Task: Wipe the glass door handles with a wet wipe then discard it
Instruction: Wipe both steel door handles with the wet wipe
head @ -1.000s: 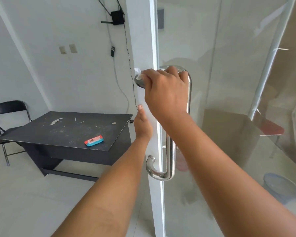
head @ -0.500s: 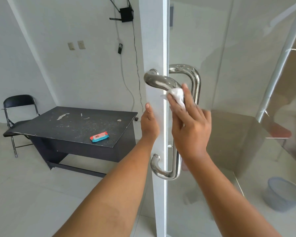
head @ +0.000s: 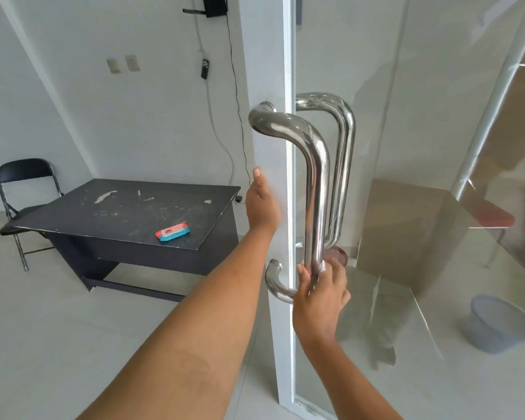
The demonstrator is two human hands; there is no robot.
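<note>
Downward travel: my right hand [head: 322, 295] has moved from the upper bend of the near handle [head: 317, 177] to its lower end. The glass door [head: 437, 116] fills my right view. My left hand [head: 261, 207] rests on the white frame [head: 270, 86], thumb straight, fingers hidden; grip undeterminable. Right fingers curl round the bar, clamping the wet wipe [head: 322, 266] against it.

- Bright, even daylight fills the white room; shadows stay soft, the deepest under the counter [head: 128, 213].
- Pale reflections and a bright streak at upper right veil the glass door [head: 437, 147].
- Hard highlights glint along the steel handle [head: 317, 192].
- The wide-angle lens bows straight lines near the frame's edges.
</note>
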